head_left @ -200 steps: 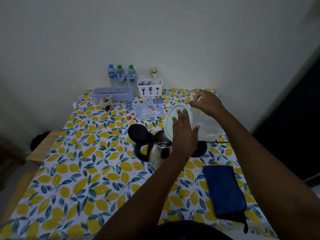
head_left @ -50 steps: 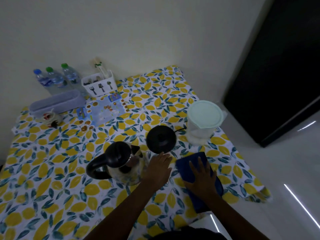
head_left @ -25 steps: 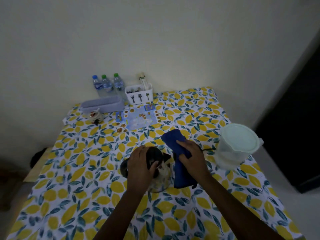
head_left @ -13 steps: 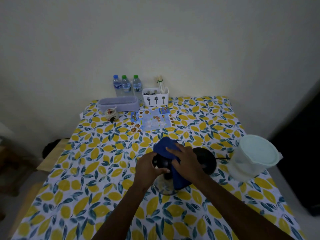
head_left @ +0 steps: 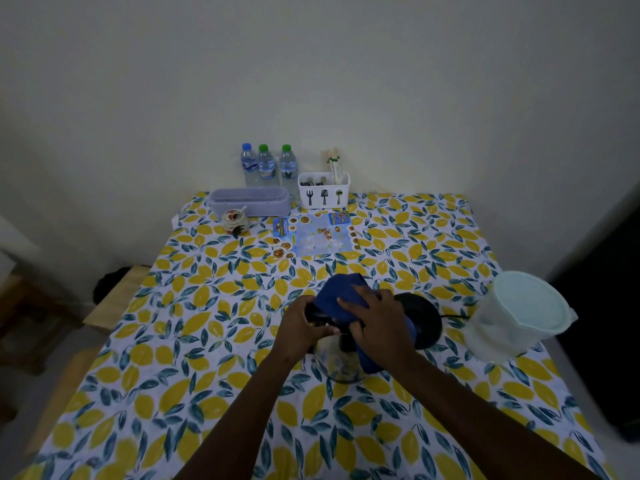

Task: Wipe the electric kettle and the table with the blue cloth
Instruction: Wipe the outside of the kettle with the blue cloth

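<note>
Kettle stands mid-table, black base touching behind-R. L hand curls round kettle's dark top. R hand grips blue cloth, fingers spread over it, pressing it on kettle. Lidded jug near R edge; bottles & caddy at far edge. Wide tablecloth stretch betw. hands & L edge.

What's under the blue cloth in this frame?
The top of the electric kettle, gripped by the left hand; the right hand holds the blue cloth over it. Mostly the kettle's lower body shows; the rest is covered.
</note>
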`<action>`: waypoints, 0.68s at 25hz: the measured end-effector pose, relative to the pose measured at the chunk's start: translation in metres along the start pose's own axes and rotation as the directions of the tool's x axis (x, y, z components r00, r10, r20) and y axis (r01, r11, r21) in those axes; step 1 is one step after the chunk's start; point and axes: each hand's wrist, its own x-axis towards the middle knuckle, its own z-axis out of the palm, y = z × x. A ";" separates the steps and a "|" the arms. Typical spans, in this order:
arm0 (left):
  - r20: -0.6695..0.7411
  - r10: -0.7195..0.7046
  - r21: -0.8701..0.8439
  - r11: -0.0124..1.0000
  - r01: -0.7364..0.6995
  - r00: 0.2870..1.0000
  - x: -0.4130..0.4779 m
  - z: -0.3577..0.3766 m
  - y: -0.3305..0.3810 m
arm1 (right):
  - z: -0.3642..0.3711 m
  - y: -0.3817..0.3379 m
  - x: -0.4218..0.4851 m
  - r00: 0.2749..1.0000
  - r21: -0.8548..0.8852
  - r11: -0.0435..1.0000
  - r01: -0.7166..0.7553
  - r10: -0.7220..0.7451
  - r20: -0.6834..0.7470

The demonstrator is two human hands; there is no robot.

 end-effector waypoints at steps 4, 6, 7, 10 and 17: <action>-0.013 -0.024 0.022 0.999 0.024 1.000 0.001 -0.005 -0.001 | 0.002 -0.012 -0.002 0.991 -0.094 0.986 0.137 -0.137 0.002; -0.006 -0.040 -0.015 0.999 0.040 0.999 0.001 -0.009 -0.001 | 0.000 -0.017 0.018 0.996 -0.051 0.998 0.040 -0.036 0.082; 0.000 -0.057 -0.033 0.998 0.056 0.998 0.001 -0.012 -0.001 | -0.001 -0.016 0.027 0.993 0.000 1.000 -0.013 0.013 0.114; 0.020 -0.126 -0.009 0.992 0.127 0.992 0.002 -0.015 0.002 | -0.004 -0.004 0.046 0.966 0.190 0.961 -0.203 0.164 0.201; 0.227 0.000 0.211 0.976 -0.049 0.974 0.013 -0.005 0.027 | 0.000 0.037 0.010 0.937 0.448 0.827 -0.340 0.338 0.086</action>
